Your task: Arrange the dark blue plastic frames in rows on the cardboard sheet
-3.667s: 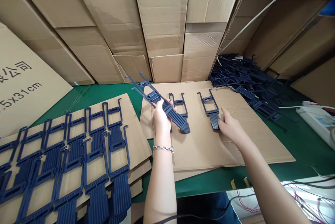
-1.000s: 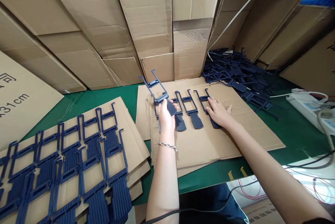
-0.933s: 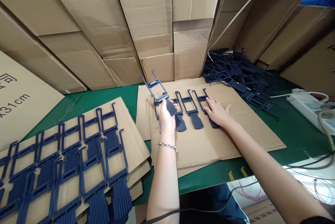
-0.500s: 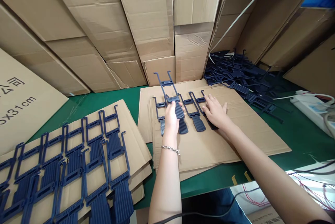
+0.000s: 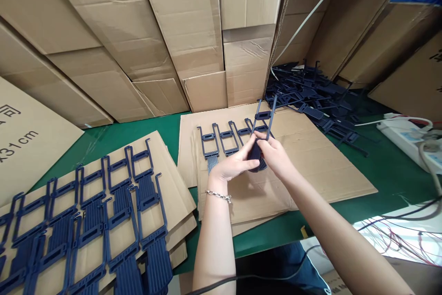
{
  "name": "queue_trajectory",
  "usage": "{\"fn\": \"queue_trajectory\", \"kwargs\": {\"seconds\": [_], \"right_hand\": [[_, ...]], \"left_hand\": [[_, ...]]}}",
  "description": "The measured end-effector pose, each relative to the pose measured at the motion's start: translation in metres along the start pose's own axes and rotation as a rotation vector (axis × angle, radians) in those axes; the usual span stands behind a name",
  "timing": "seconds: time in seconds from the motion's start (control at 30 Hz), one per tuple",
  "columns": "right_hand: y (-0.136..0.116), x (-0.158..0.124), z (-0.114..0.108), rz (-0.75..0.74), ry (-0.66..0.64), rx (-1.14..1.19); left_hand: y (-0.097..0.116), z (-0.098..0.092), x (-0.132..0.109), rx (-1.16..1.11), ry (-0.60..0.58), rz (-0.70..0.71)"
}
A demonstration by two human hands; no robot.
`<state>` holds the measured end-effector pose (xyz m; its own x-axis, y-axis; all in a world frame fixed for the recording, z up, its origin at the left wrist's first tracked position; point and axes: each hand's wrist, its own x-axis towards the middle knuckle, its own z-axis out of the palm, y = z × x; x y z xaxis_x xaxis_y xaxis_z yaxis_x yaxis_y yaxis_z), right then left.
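Note:
Both hands meet over a cardboard sheet (image 5: pixel 311 166) at the middle of the green table. My left hand (image 5: pixel 236 166) and my right hand (image 5: pixel 276 159) together grip one dark blue plastic clip part (image 5: pixel 263 122), its two prongs pointing up and away. Beneath them, a row of the same blue parts (image 5: pixel 221 141) lies side by side on the sheet; my hands cover the rightmost ones.
A loose heap of blue parts (image 5: pixel 311 97) lies at the back right. Stacked cardboard sheets covered with rows of parts (image 5: pixel 103 221) fill the left. Cardboard boxes (image 5: pixel 193 32) wall the back. A white power strip (image 5: pixel 410 138) and wires (image 5: pixel 397 240) sit at the right.
My left hand carried its blue part rightward to my right hand, which lifted off the sheet; both now hold it. More parts lie in the row than 3.7 s ago.

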<state>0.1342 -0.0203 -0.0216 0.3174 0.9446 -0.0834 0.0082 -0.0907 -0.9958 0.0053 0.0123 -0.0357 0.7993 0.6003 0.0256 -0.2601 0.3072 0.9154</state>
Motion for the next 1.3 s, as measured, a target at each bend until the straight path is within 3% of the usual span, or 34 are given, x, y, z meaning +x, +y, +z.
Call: {"fn": "queue_trajectory", "kwargs": {"seconds": [0.1, 0.2, 0.37, 0.47, 0.53, 0.6, 0.7, 0.77, 1.03, 1.3], "right_hand": [[0.001, 0.000, -0.022, 0.131, 0.022, 0.189], [0.001, 0.002, -0.057, 0.197, 0.090, 0.168], [0.021, 0.016, -0.122, 0.250, 0.240, -0.263], [0.033, 0.021, -0.143, 0.244, 0.266, -0.773], [0.037, 0.022, -0.145, 0.155, 0.372, -1.120], [0.039, 0.024, -0.141, 0.069, 0.386, -1.284], [0.044, 0.034, -0.129, 0.060, 0.202, -1.286], [0.049, 0.042, -0.122, 0.037, 0.147, -1.291], [0.052, 0.067, -0.113, -0.075, 0.045, -1.367], [0.048, 0.088, -0.116, -0.205, 0.002, -1.360]], "left_hand": [[0.004, 0.002, -0.002, -0.070, -0.140, -0.073], [0.006, 0.005, 0.000, -0.016, -0.162, -0.155], [0.006, 0.006, 0.005, -0.073, 0.083, -0.091], [0.006, 0.004, 0.008, -0.189, 0.252, -0.047], [0.006, 0.002, 0.010, -0.239, 0.347, -0.021], [0.006, -0.001, 0.012, -0.265, 0.422, 0.003], [0.006, -0.004, 0.015, -0.292, 0.565, 0.058], [0.005, -0.006, 0.016, -0.299, 0.661, 0.109], [0.008, -0.007, 0.013, -0.302, 0.924, 0.328], [0.011, -0.006, 0.012, -0.393, 1.022, 0.399]]}}
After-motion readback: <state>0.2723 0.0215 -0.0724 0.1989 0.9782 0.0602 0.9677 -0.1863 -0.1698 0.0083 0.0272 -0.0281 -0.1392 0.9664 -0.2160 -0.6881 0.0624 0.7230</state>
